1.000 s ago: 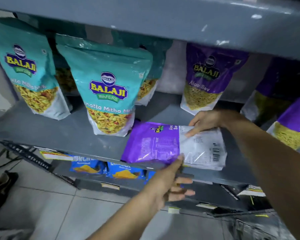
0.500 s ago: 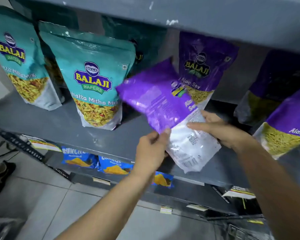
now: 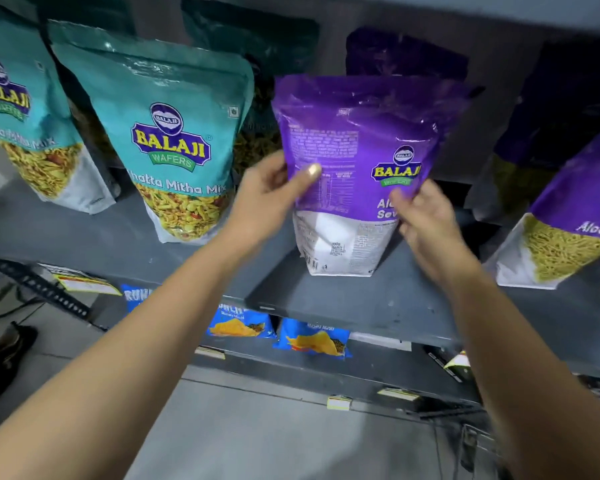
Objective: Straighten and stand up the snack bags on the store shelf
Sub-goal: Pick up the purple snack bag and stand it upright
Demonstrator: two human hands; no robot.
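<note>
A purple Aloo Sev bag (image 3: 357, 140) stands upright on the grey shelf (image 3: 343, 303), its printed back side toward me. My left hand (image 3: 267, 192) grips its left edge with the thumb on the bag's face. My right hand (image 3: 426, 223) holds its lower right side. Two teal Khatta Mitha Mix bags (image 3: 174, 133) (image 3: 18, 109) stand to the left. Another purple bag (image 3: 575, 216) leans at the right. More bags stand in shadow behind.
Blue chip packets (image 3: 312, 341) lie on the lower shelf with price tags (image 3: 338, 402) along its edge. The upper shelf (image 3: 499, 12) overhangs the bag tops. A dark shoe (image 3: 4, 355) is on the tiled floor at left.
The purple bag lay flat on the shelf, was lifted and tilted by both hands, and now stands upright. My left hand moved from the shelf's front edge up to the bag's side.
</note>
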